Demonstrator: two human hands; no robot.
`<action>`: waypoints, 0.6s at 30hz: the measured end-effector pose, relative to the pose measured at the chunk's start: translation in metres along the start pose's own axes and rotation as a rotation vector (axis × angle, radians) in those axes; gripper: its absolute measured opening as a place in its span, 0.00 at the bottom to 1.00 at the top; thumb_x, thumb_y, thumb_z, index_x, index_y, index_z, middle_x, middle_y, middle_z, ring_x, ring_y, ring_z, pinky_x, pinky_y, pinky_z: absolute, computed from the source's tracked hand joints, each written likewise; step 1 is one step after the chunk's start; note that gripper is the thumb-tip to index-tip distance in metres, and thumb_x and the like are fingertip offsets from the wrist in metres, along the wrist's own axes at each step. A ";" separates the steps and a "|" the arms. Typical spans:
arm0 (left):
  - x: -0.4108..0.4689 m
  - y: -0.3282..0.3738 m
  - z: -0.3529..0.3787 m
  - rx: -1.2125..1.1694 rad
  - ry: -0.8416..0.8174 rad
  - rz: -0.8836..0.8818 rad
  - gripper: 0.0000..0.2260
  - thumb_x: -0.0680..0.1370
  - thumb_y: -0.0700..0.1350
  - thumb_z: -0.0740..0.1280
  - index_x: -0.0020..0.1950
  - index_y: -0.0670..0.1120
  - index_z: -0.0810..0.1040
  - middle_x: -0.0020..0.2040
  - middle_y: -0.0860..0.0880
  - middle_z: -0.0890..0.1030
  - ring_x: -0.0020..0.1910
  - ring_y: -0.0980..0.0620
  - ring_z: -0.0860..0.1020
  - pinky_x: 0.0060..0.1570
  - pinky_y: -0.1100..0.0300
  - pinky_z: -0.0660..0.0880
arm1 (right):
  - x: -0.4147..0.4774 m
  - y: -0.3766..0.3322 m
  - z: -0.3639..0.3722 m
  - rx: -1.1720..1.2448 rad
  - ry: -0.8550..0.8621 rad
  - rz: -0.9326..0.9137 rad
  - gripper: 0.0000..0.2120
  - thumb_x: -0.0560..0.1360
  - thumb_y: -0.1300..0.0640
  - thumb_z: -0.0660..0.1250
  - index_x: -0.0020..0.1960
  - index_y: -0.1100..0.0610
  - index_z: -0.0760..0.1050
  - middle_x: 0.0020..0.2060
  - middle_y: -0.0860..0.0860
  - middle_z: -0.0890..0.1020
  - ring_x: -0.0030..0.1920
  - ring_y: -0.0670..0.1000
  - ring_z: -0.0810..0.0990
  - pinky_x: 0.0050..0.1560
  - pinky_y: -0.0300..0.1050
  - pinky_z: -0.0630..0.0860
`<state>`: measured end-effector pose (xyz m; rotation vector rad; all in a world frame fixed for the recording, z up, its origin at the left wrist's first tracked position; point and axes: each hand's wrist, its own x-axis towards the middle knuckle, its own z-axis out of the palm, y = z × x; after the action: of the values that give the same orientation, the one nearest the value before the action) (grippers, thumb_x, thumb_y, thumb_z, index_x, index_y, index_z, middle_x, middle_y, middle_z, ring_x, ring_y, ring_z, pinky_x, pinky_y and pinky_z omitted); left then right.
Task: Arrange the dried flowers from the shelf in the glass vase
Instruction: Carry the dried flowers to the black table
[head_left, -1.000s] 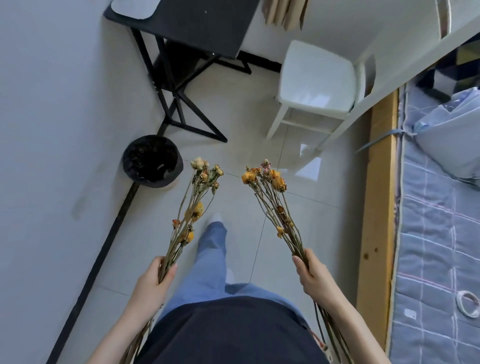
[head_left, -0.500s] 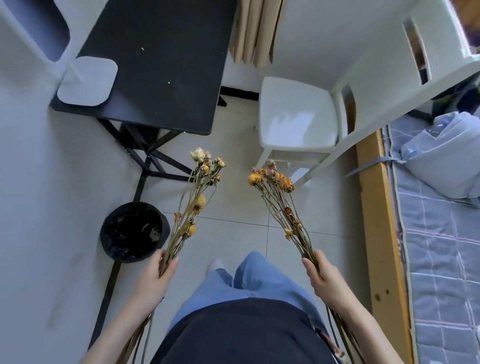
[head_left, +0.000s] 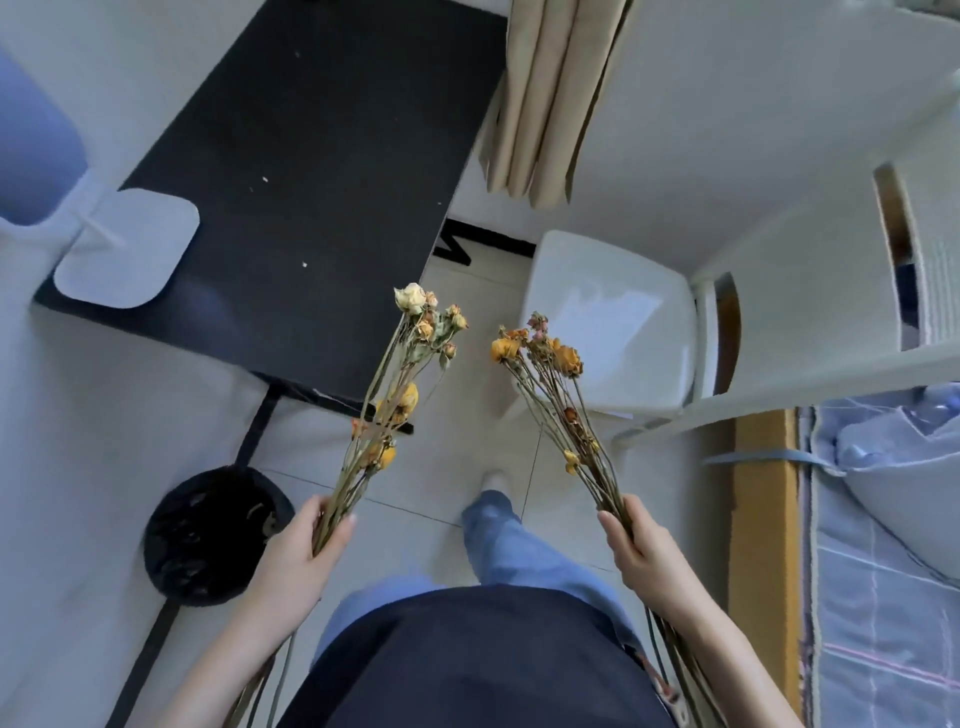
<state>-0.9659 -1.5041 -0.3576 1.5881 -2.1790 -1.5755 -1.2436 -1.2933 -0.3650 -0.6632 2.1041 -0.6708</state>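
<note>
I carry two bunches of dried flowers in front of my body. My left hand (head_left: 306, 545) grips the stems of one bunch (head_left: 400, 374), whose pale and yellow heads point up over the edge of the black table (head_left: 311, 171). My right hand (head_left: 636, 543) grips the other bunch (head_left: 550, 384), topped with orange and pink heads, in front of the white chair (head_left: 608, 317). Both bunches' long stems trail down past my wrists. No glass vase is in view.
A black bin (head_left: 208, 535) stands on the tiled floor at the left, beside the table's leg. A white flat stand (head_left: 127, 247) sits on the table's left end. Beige curtains (head_left: 550, 93) hang behind. A wooden bed edge (head_left: 761, 519) with blue bedding runs along the right.
I have walked forward: the table, chair and bin have slid down and closer in view. Both hands keep hold of their bunches at the same height.
</note>
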 end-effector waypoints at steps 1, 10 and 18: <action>0.008 0.012 0.005 0.006 0.015 -0.012 0.05 0.78 0.51 0.62 0.46 0.52 0.72 0.22 0.50 0.68 0.20 0.56 0.65 0.24 0.59 0.65 | 0.013 -0.002 -0.016 -0.016 -0.010 -0.011 0.10 0.79 0.52 0.56 0.42 0.56 0.63 0.27 0.50 0.67 0.25 0.45 0.60 0.25 0.35 0.60; 0.071 0.091 0.013 -0.059 0.103 -0.074 0.06 0.77 0.53 0.61 0.47 0.52 0.71 0.20 0.50 0.68 0.19 0.55 0.67 0.21 0.61 0.66 | 0.111 -0.031 -0.105 -0.053 -0.063 -0.095 0.10 0.79 0.52 0.57 0.42 0.56 0.64 0.28 0.52 0.67 0.27 0.46 0.62 0.27 0.40 0.62; 0.140 0.117 -0.010 -0.128 0.183 -0.077 0.07 0.77 0.55 0.61 0.46 0.52 0.72 0.21 0.50 0.71 0.19 0.57 0.68 0.20 0.62 0.67 | 0.190 -0.082 -0.122 -0.059 -0.117 -0.131 0.11 0.79 0.51 0.56 0.41 0.56 0.63 0.27 0.50 0.66 0.26 0.45 0.62 0.27 0.40 0.62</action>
<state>-1.1103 -1.6146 -0.3392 1.7209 -1.9080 -1.4882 -1.4257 -1.4484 -0.3487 -0.8589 1.9919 -0.6280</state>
